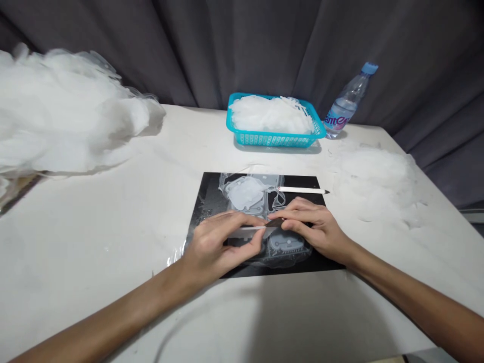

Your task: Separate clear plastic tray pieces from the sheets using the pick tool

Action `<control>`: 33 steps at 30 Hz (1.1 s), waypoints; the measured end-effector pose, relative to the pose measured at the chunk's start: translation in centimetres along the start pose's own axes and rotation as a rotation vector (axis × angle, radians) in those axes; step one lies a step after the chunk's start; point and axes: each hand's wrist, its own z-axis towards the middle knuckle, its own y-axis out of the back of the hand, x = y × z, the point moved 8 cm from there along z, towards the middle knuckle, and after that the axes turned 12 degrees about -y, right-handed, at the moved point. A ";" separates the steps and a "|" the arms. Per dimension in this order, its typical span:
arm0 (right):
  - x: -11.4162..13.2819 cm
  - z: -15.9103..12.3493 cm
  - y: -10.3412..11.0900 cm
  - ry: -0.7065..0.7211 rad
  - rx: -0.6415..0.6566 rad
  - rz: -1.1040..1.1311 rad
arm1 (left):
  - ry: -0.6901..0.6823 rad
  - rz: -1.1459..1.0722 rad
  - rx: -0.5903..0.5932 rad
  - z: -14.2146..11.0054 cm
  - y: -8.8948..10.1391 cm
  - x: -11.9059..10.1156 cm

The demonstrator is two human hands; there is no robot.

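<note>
My left hand [223,239] pinches a thin, translucent white sheet piece [245,232], seen nearly edge-on, between thumb and fingers. A small dark flat piece [275,222], blade-like in shape, is gripped in the fingers of my right hand [312,222] and meets the sheet's edge by my left fingertips. Beneath both hands lies a black mat [212,196] bearing clear moulded plastic sheets [289,242] with rounded outlines. A loose white cut-out [245,193] rests on these, past my left hand. Beyond my right hand, a white pen-like tool [302,190] with a dark tip lies across the mat.
A turquoise basket [280,139] full of white pieces stands at the back, beside a water bottle [342,111]. Large heaps of thin translucent plastic lie at the left [68,116] and, flatter, at the right [378,181]. Grey curtains [242,45] hang behind the white table [94,242].
</note>
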 end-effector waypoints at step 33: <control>0.4 -0.1 -0.2 0.008 0.007 0.031 | -0.017 -0.012 0.029 -0.2 -0.1 0.1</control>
